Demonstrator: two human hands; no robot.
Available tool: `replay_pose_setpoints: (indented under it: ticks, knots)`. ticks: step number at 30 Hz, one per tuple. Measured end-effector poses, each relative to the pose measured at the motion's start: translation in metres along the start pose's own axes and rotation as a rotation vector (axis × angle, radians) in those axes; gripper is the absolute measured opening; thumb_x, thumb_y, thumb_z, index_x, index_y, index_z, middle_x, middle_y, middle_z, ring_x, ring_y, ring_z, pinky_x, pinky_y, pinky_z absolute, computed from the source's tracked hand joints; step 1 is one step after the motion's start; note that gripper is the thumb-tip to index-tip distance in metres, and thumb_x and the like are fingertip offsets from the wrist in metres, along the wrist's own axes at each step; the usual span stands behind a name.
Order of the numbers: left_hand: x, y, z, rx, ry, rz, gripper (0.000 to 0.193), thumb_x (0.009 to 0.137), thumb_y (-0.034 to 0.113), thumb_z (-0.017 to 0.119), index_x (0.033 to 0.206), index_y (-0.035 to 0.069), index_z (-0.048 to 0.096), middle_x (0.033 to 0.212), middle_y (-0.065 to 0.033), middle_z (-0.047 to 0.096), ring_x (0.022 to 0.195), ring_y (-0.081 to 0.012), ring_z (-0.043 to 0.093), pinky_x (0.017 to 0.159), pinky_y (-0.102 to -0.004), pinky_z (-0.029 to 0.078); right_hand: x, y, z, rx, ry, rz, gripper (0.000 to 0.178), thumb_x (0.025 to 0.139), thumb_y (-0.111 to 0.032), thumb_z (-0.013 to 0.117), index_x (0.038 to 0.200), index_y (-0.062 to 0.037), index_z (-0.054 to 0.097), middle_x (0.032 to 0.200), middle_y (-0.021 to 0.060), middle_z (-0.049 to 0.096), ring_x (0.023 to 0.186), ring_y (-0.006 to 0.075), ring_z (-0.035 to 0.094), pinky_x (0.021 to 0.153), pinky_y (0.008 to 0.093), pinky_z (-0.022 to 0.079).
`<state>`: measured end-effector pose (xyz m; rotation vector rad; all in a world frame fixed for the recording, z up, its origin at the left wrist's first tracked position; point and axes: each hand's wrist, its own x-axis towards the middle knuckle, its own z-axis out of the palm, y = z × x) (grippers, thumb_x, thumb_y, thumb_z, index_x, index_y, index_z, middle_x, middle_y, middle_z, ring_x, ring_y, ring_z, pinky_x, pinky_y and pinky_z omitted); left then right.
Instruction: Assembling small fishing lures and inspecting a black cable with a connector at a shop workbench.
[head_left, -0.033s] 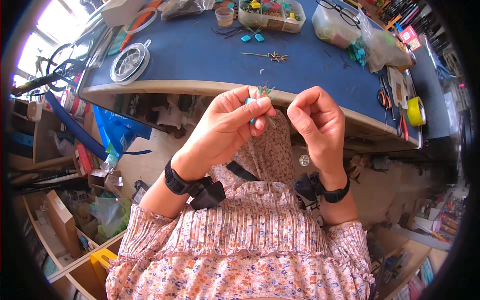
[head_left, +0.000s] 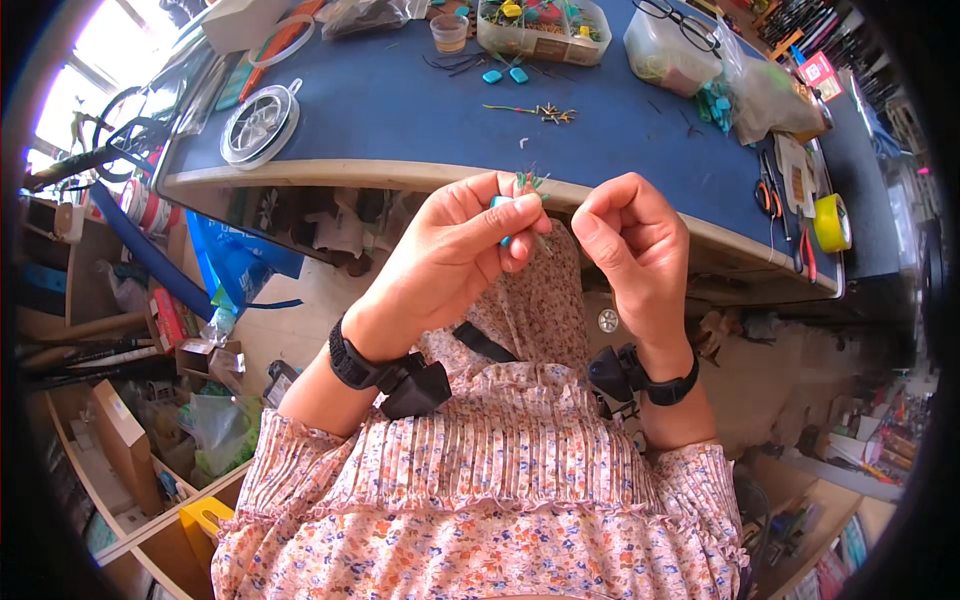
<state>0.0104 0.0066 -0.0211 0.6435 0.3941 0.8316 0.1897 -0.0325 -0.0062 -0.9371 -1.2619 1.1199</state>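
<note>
My left hand point(head_left: 478, 228) is closed in front of the table's near edge. Thumb and fingers pinch a small bundle of thin green strands point(head_left: 531, 183), whose dark tips fan out above the fingertips. A turquoise piece point(head_left: 500, 205) shows between the same fingers, mostly covered by them. To the right, my right hand point(head_left: 637, 240) is apart from the left, with thumb and forefinger pressed together. What it pinches, if anything, is too fine to make out. Beyond the hands, a thin stem with yellow-brown bits point(head_left: 548, 112) lies on the blue tabletop point(head_left: 400, 115).
At the far side stand a divided plastic box point(head_left: 545, 42), a small clear cup point(head_left: 449, 33) and a tub with glasses point(head_left: 675, 50) on it. Two turquoise pieces point(head_left: 505, 76) lie nearby. A line spool point(head_left: 261, 127) sits left; scissors point(head_left: 768, 195) and yellow tape point(head_left: 832, 222) lie right.
</note>
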Motion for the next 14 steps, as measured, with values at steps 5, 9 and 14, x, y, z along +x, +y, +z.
replay_pose_setpoints:
  ticks: [5,9,14]
  knots:
    - [-0.002,0.0006,-0.0007,0.035,0.017,0.018,0.007,0.096,0.01,0.055,0.096,0.003,0.057,0.085,-0.0039,0.061,0.066,-0.0058,0.054,0.061,-0.019,0.046,0.0019,0.0069,0.0049,-0.024,0.037,-0.046,0.006,0.087,-0.003,0.067,0.087,-0.0033,0.061,0.064,-0.0118,0.041,0.057,-0.0026,0.029,0.051,0.0157,0.023]
    - [-0.0034,0.0026,-0.0019,0.06,0.023,0.016,0.007,0.095,0.009,0.056,0.096,0.003,0.057,0.085,-0.0039,0.061,0.067,-0.0062,0.055,0.061,-0.0187,0.046,0.0029,0.0085,0.0048,-0.041,0.072,-0.023,0.005,0.087,-0.003,0.067,0.089,-0.0026,0.063,0.064,-0.0116,0.043,0.057,-0.003,0.031,0.05,0.0153,0.022]
    - [-0.0035,0.0042,-0.0047,0.06,-0.003,0.01,0.007,0.094,0.01,0.057,0.098,0.003,0.058,0.086,-0.0047,0.062,0.067,-0.0068,0.055,0.061,-0.0193,0.046,0.0032,0.0104,0.0046,-0.07,0.064,-0.037,0.005,0.087,-0.003,0.067,0.09,-0.0025,0.064,0.064,-0.0114,0.044,0.057,-0.0029,0.032,0.051,0.0156,0.023]
